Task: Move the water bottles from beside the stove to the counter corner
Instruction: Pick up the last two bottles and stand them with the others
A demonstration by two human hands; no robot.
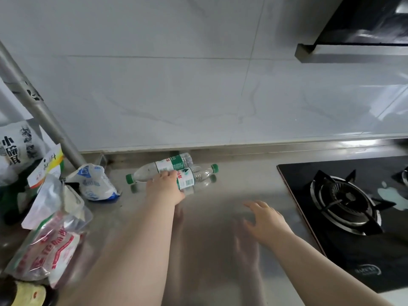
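Two clear plastic water bottles with green caps lie on their sides on the brushed stainless-steel bench (209,217), close to the back wall. The rear bottle (163,167) points its cap left; the front bottle (194,177) points its cap right. They lie just beside each other, labels white and green with red print. The left hand (164,184) rests on the front bottle's base end, fingers curled over it, the wrist covering part of the label. The right hand (267,218) hovers above the bare bench with fingers spread apart, holding nothing, between the bottles and the black glass gas stove (344,217). Left of the bottles sit a crumpled blue-and-white bag (95,183) and printed food packets (50,239); their contents cannot be made out.
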